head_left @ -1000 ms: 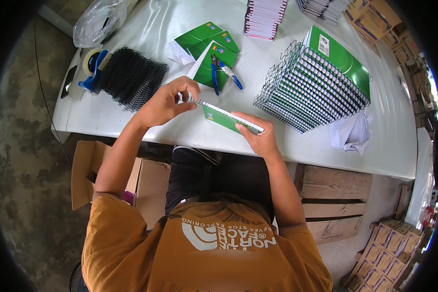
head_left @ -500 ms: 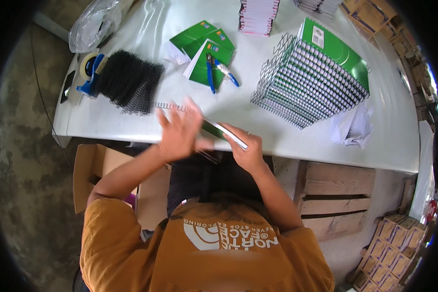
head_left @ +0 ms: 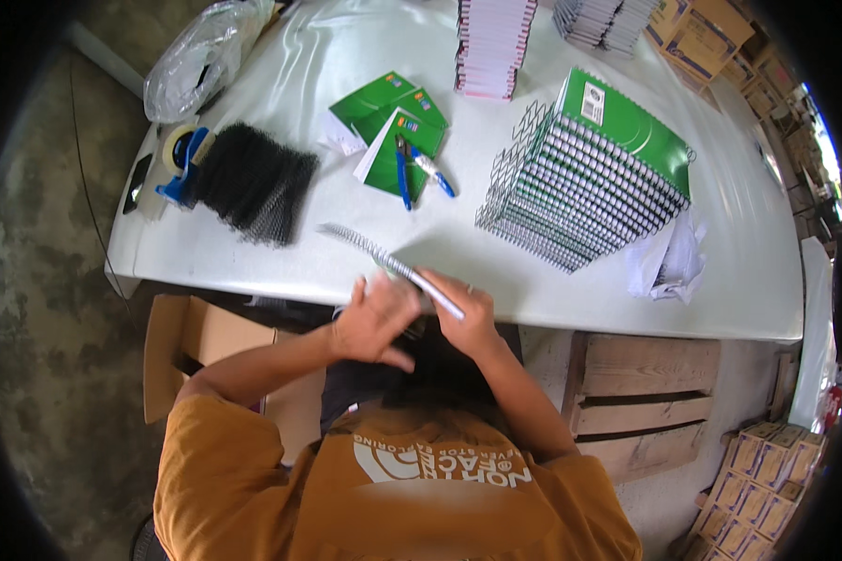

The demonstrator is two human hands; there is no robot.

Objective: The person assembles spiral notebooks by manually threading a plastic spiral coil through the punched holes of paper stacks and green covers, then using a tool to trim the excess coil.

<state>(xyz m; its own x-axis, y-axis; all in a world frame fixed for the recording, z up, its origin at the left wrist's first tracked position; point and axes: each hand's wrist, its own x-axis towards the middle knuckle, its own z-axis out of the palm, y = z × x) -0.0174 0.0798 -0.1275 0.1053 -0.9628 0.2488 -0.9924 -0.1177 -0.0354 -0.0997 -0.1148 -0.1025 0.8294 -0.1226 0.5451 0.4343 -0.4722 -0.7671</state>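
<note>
Seen nearly edge-on, a notebook (head_left: pixel 447 301) is gripped by my right hand (head_left: pixel 468 318), fingers wrapped around it near the table's front edge. A thin spiral binding coil (head_left: pixel 354 237) runs along the notebook's spine, its loose end sticking out past it to the far left over the table. My left hand (head_left: pixel 377 320) is beside the coil and just under it, blurred by motion. Its thumb and a finger stand apart, and nothing shows in its grasp. Whether it touches the coil or the notebook I cannot tell.
Green notebooks (head_left: pixel 393 173) lie ahead with blue-handled pliers (head_left: pixel 404 178) on top. Black coils (head_left: pixel 253 182) and a blue tape dispenser (head_left: pixel 189 159) are at left. A tall stack of coil-bound notebooks (head_left: pixel 608 168) stands right. Below the table sits an open cardboard box (head_left: pixel 192 337).
My left hand has dropped nearer to my body, and the notebook has tilted more steeply. The coil now shows along more of the spine. The whole view has shifted slightly.
</note>
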